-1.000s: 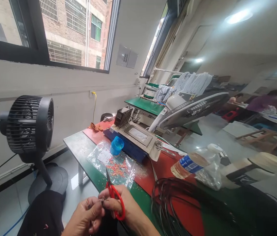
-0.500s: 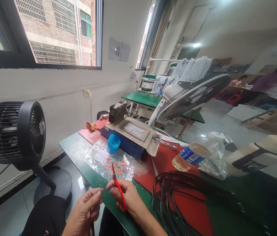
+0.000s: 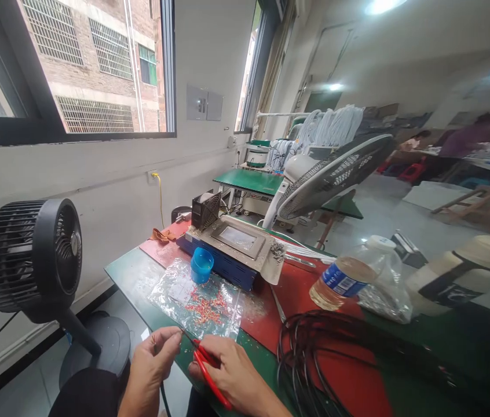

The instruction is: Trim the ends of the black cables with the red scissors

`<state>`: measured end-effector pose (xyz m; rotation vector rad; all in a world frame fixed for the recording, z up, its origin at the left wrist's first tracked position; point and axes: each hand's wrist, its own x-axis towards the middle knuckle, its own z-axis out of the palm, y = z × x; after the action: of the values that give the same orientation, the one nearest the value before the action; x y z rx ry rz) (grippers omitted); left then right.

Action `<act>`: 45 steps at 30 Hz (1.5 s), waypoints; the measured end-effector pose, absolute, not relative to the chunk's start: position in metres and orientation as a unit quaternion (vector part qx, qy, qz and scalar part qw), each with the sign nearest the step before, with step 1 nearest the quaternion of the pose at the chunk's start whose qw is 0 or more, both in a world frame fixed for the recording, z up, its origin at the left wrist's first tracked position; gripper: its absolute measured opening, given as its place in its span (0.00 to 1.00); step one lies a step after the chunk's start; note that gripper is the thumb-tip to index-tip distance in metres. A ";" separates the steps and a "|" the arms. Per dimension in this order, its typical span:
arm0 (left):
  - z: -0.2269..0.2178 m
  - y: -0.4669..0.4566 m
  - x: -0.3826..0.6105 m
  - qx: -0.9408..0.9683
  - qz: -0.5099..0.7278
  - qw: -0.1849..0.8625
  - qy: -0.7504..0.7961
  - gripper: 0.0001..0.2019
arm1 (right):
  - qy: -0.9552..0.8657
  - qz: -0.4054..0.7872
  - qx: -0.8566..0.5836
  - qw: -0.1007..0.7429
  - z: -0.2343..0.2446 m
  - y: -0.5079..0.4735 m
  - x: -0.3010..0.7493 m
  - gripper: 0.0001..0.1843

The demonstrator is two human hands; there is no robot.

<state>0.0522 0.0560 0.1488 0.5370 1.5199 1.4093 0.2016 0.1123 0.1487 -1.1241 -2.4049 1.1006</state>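
My right hand (image 3: pixel 234 373) is closed around red-handled scissors (image 3: pixel 208 372) at the near edge of the green table (image 3: pixel 141 272). The blades lie low, pointing left toward my left hand (image 3: pixel 153 356). My left hand pinches the end of a thin black wire (image 3: pixel 163 395) that drops down past the table edge; its fingertips sit just left of the scissor tips. A clear plastic bag (image 3: pixel 197 301) strewn with small red pieces lies just beyond both hands.
A coil of black cable (image 3: pixel 314 353) lies on the red mat to the right. A blue cup (image 3: pixel 202 264), a blue-and-metal machine (image 3: pixel 231 249), a tipped bottle (image 3: pixel 344 281) and a white fan (image 3: pixel 332 174) stand further back. A black floor fan (image 3: pixel 32 255) stands at left.
The scissors have swung from upright to lying low with the blades toward my left hand. The view has shifted slightly, and both hands sit lower in frame.
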 end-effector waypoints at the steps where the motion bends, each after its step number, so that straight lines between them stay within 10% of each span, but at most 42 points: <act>1: 0.148 0.058 0.053 0.223 0.577 0.471 0.629 0.19 | -0.828 0.379 -0.391 0.136 0.148 0.113 0.202 0.22; 27: 0.129 0.052 0.071 0.182 0.563 0.595 0.544 0.14 | -0.513 0.750 -0.333 0.251 0.137 0.117 0.200 0.25; 39: 0.137 0.050 0.075 0.116 0.590 0.583 0.547 0.15 | -0.577 0.704 -0.328 0.251 0.137 0.117 0.201 0.27; 45: 0.146 0.050 0.063 0.088 0.638 0.546 0.537 0.16 | -0.807 0.302 -0.385 0.331 0.146 0.115 0.202 0.18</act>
<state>0.0635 0.0500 0.1455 0.2084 1.2725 1.5121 0.2022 0.1155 0.1459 -1.0074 -2.1092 0.7884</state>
